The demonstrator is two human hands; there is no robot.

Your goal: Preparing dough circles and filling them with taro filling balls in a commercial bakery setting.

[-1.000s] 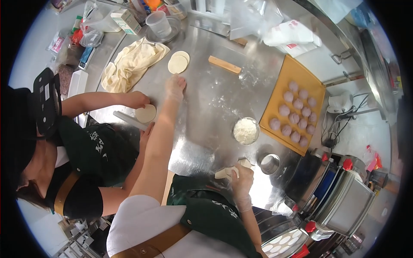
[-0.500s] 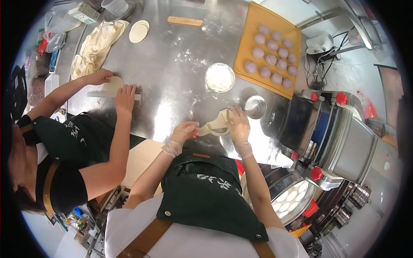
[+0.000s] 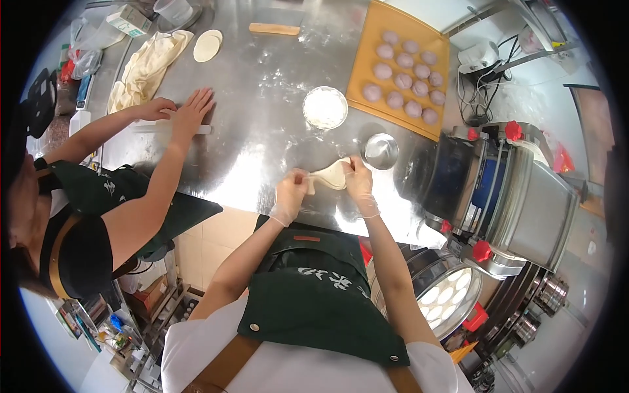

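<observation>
A dark green apron (image 3: 318, 314) with brown straps covers the wearer's front, and both forearms reach forward over the near edge of the steel table (image 3: 262, 141). In clear gloves gathered at the wrists, the left hand (image 3: 291, 195) and the right hand (image 3: 359, 182) pinch a pale, soft sheet of dough (image 3: 333, 175) between them. Each has its fingers closed on one end, the left on a narrow twisted tip, the right on the broader part. The dough spans the gap over the table's near part; whether its underside touches the metal cannot be told.

To the right of the forearms, a round pan (image 3: 466, 311) holds flat white discs (image 3: 445, 296). Past it stands a metal machine (image 3: 524, 209) with red knobs.

Just beyond the right hand is a round metal cup (image 3: 381, 152). Farther on sits a bowl (image 3: 327, 128) filled with white powder (image 3: 325, 107).

At the left, a co-worker's right hand (image 3: 192, 111) lies flat with fingers extended over a pale rolling pin (image 3: 204, 130). The co-worker's left hand (image 3: 157, 109) is bent beside it; its grip cannot be told.

Beyond the cup, a yellow-orange tray (image 3: 367, 65) carries rows of pale purple balls (image 3: 402, 81). On the far left lies a crumpled cream cloth (image 3: 147, 69), with two overlapping dough rounds (image 3: 207, 46) near it. A wooden bar (image 3: 274, 29) lies farther back.
</observation>
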